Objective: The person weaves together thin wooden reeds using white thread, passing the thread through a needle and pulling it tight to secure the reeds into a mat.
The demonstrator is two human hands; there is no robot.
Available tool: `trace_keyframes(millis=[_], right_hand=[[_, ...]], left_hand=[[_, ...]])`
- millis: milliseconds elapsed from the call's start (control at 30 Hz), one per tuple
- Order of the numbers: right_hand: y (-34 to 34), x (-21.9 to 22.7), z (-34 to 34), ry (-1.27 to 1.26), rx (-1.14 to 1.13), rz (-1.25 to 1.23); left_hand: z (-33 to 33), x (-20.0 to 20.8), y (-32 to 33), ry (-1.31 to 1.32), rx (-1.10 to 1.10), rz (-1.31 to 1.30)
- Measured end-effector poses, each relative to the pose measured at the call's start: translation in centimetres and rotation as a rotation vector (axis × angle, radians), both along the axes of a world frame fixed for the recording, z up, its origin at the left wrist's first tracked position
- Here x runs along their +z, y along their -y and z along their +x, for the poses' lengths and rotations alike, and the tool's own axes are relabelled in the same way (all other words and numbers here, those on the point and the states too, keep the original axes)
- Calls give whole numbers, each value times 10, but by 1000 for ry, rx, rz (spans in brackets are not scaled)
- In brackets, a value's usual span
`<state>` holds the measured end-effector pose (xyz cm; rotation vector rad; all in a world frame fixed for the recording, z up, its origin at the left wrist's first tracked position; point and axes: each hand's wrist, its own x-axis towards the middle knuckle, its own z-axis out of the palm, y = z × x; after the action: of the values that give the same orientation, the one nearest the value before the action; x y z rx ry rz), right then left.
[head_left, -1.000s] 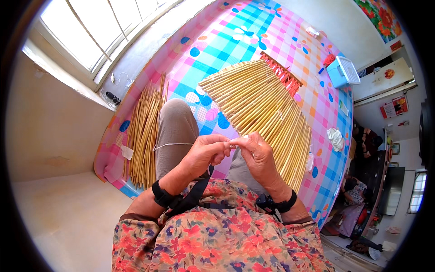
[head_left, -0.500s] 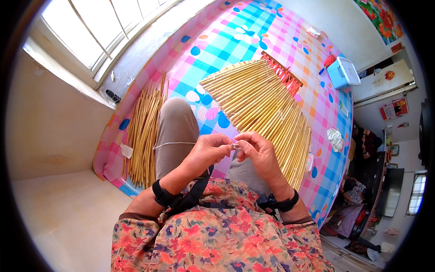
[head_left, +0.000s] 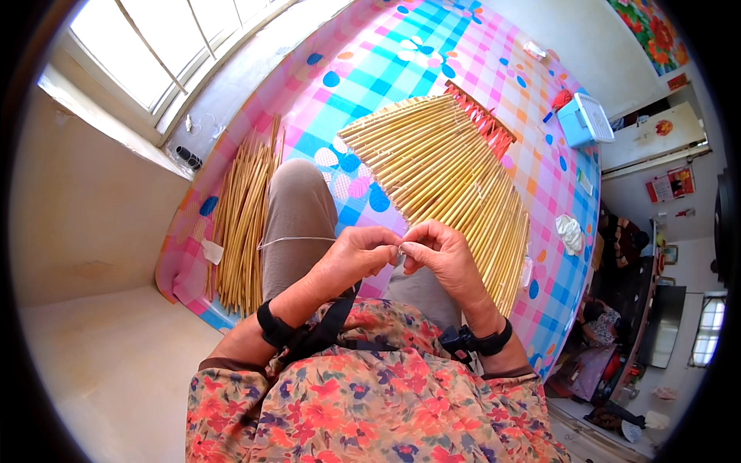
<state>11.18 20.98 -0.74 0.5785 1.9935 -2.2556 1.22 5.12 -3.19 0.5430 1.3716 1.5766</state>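
My left hand (head_left: pixel 361 252) and my right hand (head_left: pixel 438 251) meet fingertip to fingertip above my lap, both pinched on a thin white string (head_left: pixel 297 238). From my left hand the string runs across my left knee. What the fingertips do with its end is too small to make out. Just beyond my right hand lies a fan-shaped mat of tied straw-coloured stalks (head_left: pixel 448 170), its narrow far end joined by red cords (head_left: pixel 488 127) to a reddish-brown bar (head_left: pixel 482 108). Left of my knee rests a bundle of loose stalks (head_left: pixel 243 224).
A checked, flowered sheet (head_left: pixel 363 85) covers the wide surface under me. At the far right stand a blue box with a white lid (head_left: pixel 579 119) and a red ball of yarn (head_left: pixel 562 99). A crumpled white cloth (head_left: pixel 570 234) lies right of the mat. A windowsill borders the left.
The fingertips have shifted very slightly, still pinched together on the string. The view has moved a little; the mat and the loose stalks lie as before.
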Motion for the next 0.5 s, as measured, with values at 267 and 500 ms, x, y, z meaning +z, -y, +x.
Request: trace_keyframes(millis=[267, 500], right_hand=[[-2, 1, -2, 0, 23, -13], [-2, 1, -4, 8, 39, 19]], left_hand=[[-6, -7, 1, 104, -51, 36], [-7, -10, 0, 115, -47, 58]])
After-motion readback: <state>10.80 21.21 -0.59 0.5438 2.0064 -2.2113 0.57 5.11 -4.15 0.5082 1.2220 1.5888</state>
